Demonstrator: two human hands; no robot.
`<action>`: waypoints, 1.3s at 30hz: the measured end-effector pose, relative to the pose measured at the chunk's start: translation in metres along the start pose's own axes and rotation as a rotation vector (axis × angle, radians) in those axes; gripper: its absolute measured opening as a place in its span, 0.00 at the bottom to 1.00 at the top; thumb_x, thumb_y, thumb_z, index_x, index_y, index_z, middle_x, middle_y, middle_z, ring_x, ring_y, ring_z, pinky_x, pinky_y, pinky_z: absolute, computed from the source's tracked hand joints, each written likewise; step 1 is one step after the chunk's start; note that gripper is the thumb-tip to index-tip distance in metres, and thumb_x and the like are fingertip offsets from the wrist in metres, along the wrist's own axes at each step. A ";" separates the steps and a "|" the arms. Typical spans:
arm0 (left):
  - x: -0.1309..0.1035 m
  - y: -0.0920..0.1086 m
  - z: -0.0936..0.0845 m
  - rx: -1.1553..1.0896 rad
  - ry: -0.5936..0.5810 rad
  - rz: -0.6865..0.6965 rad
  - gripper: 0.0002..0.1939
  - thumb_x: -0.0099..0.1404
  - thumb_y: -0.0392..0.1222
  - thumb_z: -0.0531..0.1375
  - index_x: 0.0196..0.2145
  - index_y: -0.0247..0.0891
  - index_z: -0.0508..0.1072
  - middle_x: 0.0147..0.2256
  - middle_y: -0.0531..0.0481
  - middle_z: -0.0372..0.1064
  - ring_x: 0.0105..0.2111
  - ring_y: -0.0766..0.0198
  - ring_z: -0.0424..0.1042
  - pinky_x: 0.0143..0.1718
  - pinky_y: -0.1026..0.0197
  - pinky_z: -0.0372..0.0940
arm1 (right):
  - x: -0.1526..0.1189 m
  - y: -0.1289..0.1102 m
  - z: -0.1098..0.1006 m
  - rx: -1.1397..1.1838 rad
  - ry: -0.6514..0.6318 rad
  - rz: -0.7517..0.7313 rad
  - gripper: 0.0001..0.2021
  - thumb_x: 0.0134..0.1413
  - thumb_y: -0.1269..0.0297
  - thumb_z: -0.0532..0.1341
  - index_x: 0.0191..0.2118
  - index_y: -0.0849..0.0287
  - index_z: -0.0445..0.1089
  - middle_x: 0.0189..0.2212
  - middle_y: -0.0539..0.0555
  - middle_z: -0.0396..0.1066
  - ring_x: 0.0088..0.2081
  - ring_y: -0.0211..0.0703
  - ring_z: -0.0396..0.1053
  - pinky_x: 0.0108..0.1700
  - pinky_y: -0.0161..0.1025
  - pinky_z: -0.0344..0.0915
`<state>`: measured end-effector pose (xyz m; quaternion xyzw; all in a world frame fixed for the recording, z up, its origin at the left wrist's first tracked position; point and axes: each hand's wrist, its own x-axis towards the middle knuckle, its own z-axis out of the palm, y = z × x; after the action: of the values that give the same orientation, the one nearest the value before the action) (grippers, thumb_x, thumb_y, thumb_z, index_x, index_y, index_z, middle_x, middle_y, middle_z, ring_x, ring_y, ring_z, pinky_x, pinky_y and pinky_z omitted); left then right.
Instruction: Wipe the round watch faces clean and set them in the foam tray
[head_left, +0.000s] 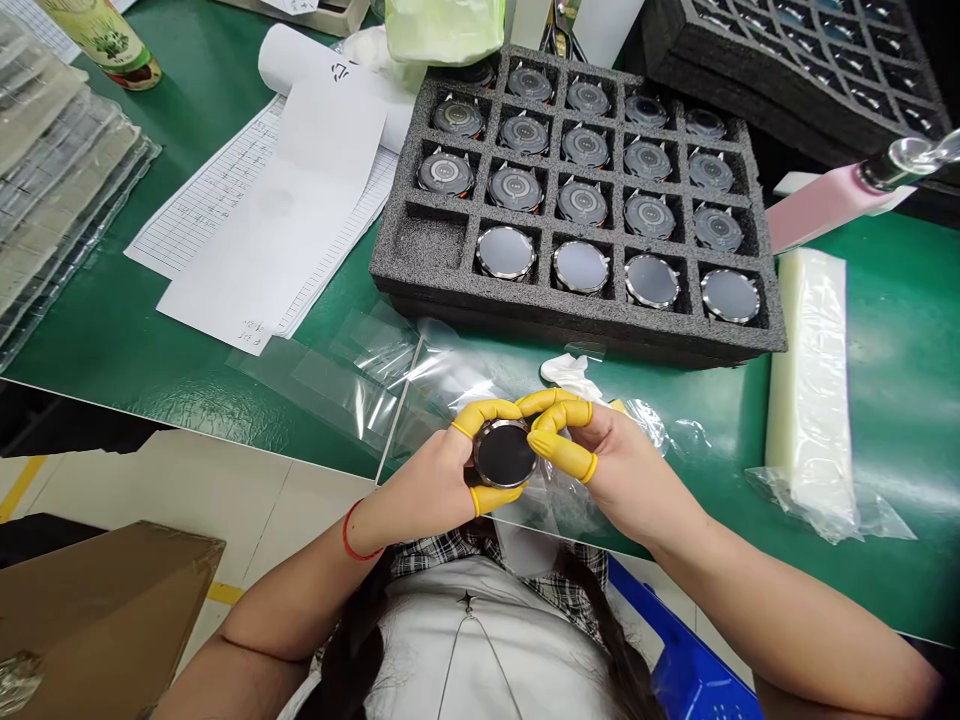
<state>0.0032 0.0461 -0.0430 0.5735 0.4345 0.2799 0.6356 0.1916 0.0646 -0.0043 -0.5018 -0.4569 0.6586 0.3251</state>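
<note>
Between my hands, just above the table's front edge, is a round watch case [505,455] with a dark face and a silver rim. My left hand [442,475] grips it from the left, with thumb and index finger in yellow finger cots. Yellow-cotted fingers of my right hand [581,440] pinch together at the upper right of the rim; whether a small thing is between them I cannot make out. Beyond them lies a black foam tray [570,318] with several similar watch cases in its pockets. The front row is face up, and its leftmost pocket [427,243] holds none.
Clear plastic films [360,385] and a crumpled white wipe [570,375] lie near my hands. At right are a wrapped white stack [810,380] and a pink pump bottle [832,205]. Papers [277,200] and stacked plastic trays [60,190] occupy the left. Another foam tray [795,80] is behind.
</note>
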 end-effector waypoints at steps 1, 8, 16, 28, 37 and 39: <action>0.000 0.000 0.000 0.001 -0.001 0.001 0.27 0.59 0.42 0.66 0.54 0.47 0.61 0.45 0.49 0.70 0.39 0.61 0.72 0.42 0.59 0.69 | 0.000 0.000 0.000 0.007 -0.002 0.000 0.10 0.47 0.58 0.70 0.26 0.56 0.71 0.42 0.52 0.74 0.43 0.43 0.71 0.48 0.42 0.68; 0.000 0.001 0.000 0.009 -0.002 0.008 0.26 0.59 0.42 0.66 0.53 0.47 0.62 0.47 0.50 0.69 0.40 0.61 0.72 0.44 0.59 0.68 | 0.000 -0.001 0.000 0.013 -0.006 0.013 0.11 0.46 0.57 0.71 0.26 0.56 0.71 0.42 0.52 0.74 0.43 0.44 0.71 0.48 0.43 0.68; 0.000 0.002 -0.001 0.031 -0.012 -0.003 0.28 0.59 0.42 0.66 0.55 0.48 0.61 0.48 0.50 0.68 0.40 0.61 0.72 0.42 0.59 0.68 | -0.002 -0.001 -0.002 0.065 -0.011 0.067 0.11 0.44 0.56 0.72 0.27 0.55 0.73 0.44 0.51 0.74 0.43 0.44 0.71 0.48 0.42 0.68; 0.002 0.003 -0.002 0.070 -0.016 0.026 0.28 0.59 0.42 0.66 0.55 0.48 0.60 0.49 0.50 0.68 0.41 0.61 0.72 0.43 0.60 0.67 | -0.003 -0.002 -0.001 0.096 -0.027 0.082 0.10 0.44 0.56 0.72 0.26 0.55 0.73 0.45 0.51 0.74 0.44 0.45 0.71 0.50 0.43 0.66; 0.001 0.003 -0.002 0.054 -0.040 -0.012 0.28 0.60 0.41 0.66 0.54 0.52 0.59 0.47 0.54 0.68 0.39 0.64 0.71 0.43 0.61 0.67 | -0.002 0.001 -0.002 0.087 -0.033 0.059 0.06 0.47 0.62 0.71 0.28 0.54 0.74 0.43 0.49 0.73 0.43 0.41 0.69 0.49 0.37 0.65; 0.001 0.003 -0.003 0.050 -0.041 -0.007 0.28 0.60 0.41 0.66 0.54 0.52 0.59 0.47 0.54 0.68 0.40 0.64 0.71 0.43 0.61 0.66 | -0.003 0.000 -0.002 0.075 -0.023 0.055 0.06 0.47 0.62 0.71 0.27 0.54 0.74 0.42 0.48 0.73 0.44 0.40 0.69 0.49 0.37 0.64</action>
<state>0.0020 0.0489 -0.0408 0.5931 0.4304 0.2549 0.6308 0.1943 0.0627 -0.0038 -0.4939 -0.4217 0.6897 0.3202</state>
